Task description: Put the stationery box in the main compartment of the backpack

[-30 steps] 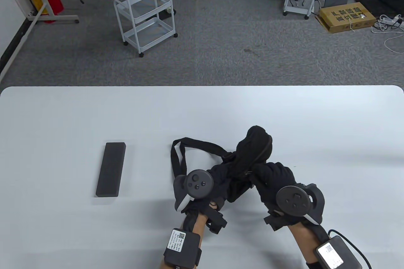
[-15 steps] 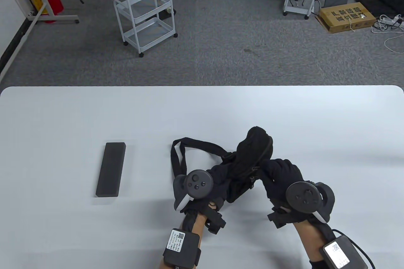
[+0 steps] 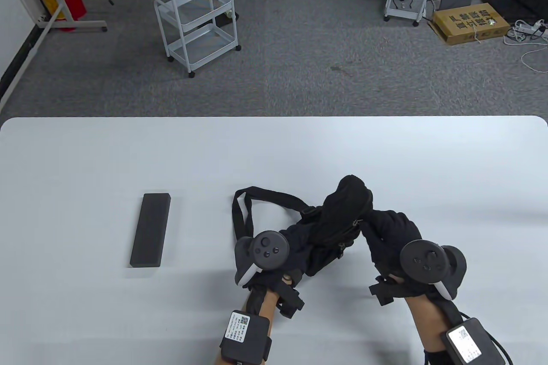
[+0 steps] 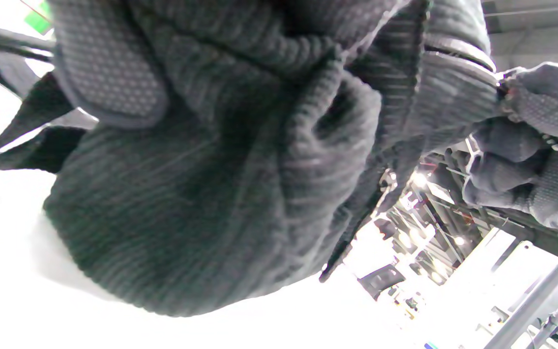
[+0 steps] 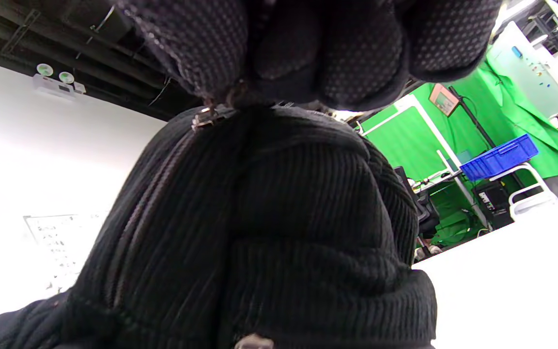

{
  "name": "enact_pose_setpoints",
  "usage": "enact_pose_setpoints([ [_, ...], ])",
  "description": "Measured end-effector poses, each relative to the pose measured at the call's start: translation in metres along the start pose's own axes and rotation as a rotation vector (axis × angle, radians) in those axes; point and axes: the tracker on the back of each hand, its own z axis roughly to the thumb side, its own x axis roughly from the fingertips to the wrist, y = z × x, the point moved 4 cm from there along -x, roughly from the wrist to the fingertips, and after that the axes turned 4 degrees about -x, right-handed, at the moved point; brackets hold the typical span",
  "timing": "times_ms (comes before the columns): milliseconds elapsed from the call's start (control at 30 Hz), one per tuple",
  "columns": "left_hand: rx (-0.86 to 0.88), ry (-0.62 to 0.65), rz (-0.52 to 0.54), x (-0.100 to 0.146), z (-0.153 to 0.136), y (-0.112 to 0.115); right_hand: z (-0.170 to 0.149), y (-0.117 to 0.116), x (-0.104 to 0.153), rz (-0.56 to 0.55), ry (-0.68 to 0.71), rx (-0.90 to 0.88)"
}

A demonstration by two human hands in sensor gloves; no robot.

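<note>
Table view: stationery box (image 3: 150,230), a matte dark slab, lies flat well left of the ribbed black backpack (image 3: 329,219). Left hand (image 3: 274,262) grips the fabric near its strap (image 3: 242,211).

Left wrist view: dotted-grip fingers (image 4: 109,72) clamped on corduroy.

Right wrist view: right hand (image 5: 308,48) pinches metal zipper pull (image 5: 204,118) atop bag.
</note>
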Motion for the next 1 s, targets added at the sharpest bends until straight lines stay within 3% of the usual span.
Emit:
enact_pose_setpoints([
  [1000,0.065,0.079,0.000,0.005,-0.005,-0.012,-0.050,0.025,-0.012,-0.035,-0.198,-0.088],
])
